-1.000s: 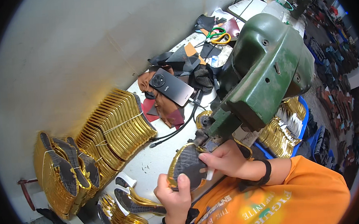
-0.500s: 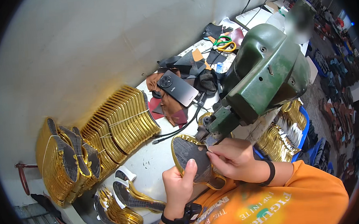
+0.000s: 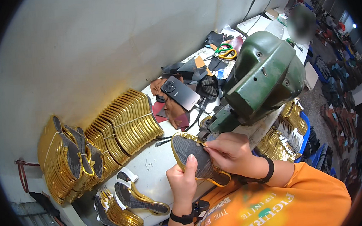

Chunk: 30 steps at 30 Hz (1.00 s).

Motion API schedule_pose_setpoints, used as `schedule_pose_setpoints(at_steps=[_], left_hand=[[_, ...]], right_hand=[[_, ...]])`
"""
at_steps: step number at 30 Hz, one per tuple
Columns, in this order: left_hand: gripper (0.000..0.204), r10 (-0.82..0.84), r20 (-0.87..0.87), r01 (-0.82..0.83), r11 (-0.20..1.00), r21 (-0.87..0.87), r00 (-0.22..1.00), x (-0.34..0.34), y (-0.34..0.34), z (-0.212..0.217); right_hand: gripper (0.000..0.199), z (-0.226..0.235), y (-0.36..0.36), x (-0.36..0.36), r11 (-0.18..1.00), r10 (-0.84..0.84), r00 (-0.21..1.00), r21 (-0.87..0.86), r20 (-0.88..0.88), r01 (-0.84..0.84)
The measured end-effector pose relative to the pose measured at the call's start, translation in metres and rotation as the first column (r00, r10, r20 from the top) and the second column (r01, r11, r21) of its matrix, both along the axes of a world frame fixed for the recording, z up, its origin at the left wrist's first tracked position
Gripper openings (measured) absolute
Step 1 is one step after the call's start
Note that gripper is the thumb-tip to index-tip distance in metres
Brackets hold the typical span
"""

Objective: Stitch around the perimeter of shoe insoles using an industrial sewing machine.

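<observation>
A dark grey shoe insole (image 3: pixel 187 149) with a shiny gold rim is held up in front of the green machine's head, its grey underside showing. My left hand (image 3: pixel 182 181) grips its left side, with the thumb flat on the grey face and the fingers hidden behind. On the opposite side, my right hand (image 3: pixel 233 153) pinches the insole's gold edge between thumb and fingertips. Right behind the insole is the working end of the green machine (image 3: pixel 265 72). The narrow end of the insole points toward my body, under my right wrist.
Stacks of gold-rimmed insoles (image 3: pixel 129 120) are tied with string at the left, by the wall. Loose insoles (image 3: pixel 138 196) lie nearer me. Beyond are a phone (image 3: pixel 180 93), leather scraps and scissors (image 3: pixel 226 51). A blue crate (image 3: pixel 306 136) of gold pieces stands at the right.
The insole has turned slightly, and its narrow end shows more below my right hand. My right hand has moved a little left and up along the edge. Both hands keep their hold.
</observation>
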State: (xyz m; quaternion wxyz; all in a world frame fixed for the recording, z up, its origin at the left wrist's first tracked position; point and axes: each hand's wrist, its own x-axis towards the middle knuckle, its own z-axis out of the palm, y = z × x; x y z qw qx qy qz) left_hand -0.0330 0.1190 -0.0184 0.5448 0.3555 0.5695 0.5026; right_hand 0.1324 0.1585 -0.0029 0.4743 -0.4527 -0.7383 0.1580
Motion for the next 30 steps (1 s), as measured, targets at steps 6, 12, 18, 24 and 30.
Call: schedule_pose_setpoints(at_steps=[6, 12, 18, 24, 30], left_hand=[[0.039, 0.052, -0.015, -0.052, 0.999, 0.011, 0.999, 0.001, 0.002, 0.002], [0.04, 0.086, 0.037, -0.088, 0.995, 0.037, 0.996, 0.005, 0.001, -0.007], [0.021, 0.291, 0.272, -0.303, 0.953, 0.004, 0.917, 0.018, -0.013, -0.022], [0.022, 0.269, 0.413, -0.312, 0.949, 0.039, 0.87, 0.016, -0.019, -0.028], [0.032, 0.044, 0.483, -0.135, 0.979, 0.154, 0.874, 0.007, -0.052, -0.014]], right_hand=[[0.014, 0.01, 0.002, -0.001, 1.0, 0.027, 0.995, -0.008, 0.091, -0.026], [0.014, 0.007, 0.001, -0.009, 0.996, -0.06, 0.992, 0.075, 0.113, 0.052], [0.016, 0.012, 0.009, -0.009, 0.989, 0.082, 0.984, 0.106, 0.157, -0.1], [0.016, 0.003, 0.007, -0.01, 0.986, 0.138, 0.979, 0.077, 0.152, -0.151], [0.021, -0.004, -0.017, -0.015, 0.914, 0.395, 0.917, 0.076, 0.048, -0.398]])
